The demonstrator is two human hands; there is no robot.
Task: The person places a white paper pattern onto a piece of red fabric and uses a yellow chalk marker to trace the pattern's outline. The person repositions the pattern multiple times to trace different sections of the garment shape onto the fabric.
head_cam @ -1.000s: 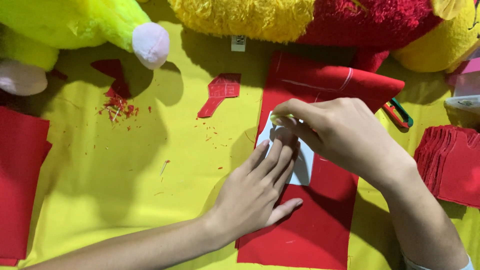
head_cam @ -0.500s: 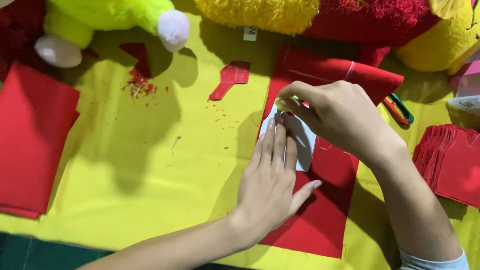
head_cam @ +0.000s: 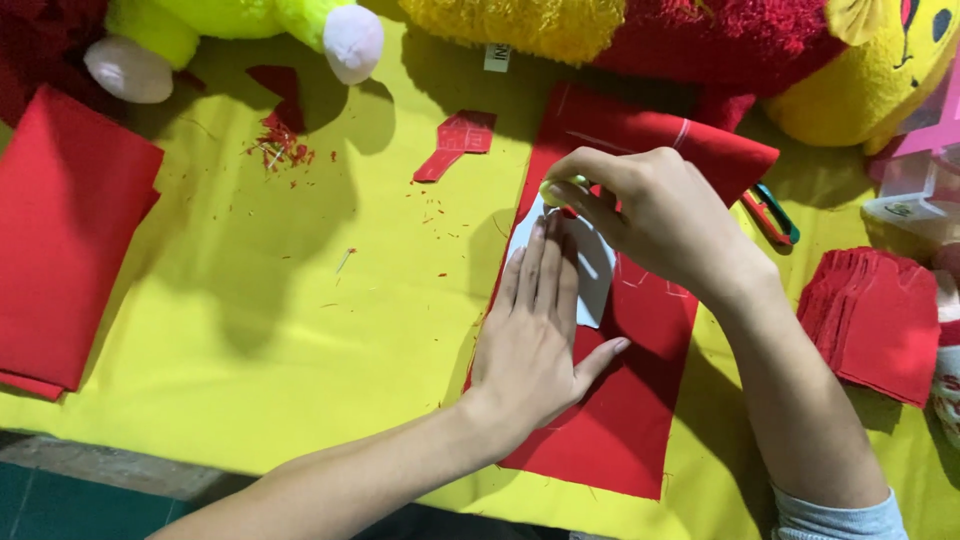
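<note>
Hands both work one white template (head_cam: 592,275) near the desk's far edge: my left hand (head_cam: 535,330) lies flat on it, my right hand (head_cam: 640,210) pinches yellow-green chalk (head_cam: 562,190). One red cloth strip (head_cam: 630,400) beneath runs lengthwise, near to far.

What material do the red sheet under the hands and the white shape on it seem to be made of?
Red sheet: probably woven cloth, matte, with frayed edge threads. White shape: likely stiff card or plastic, smooth and flat; the left hand presses it, and the right hand hides part.
</note>
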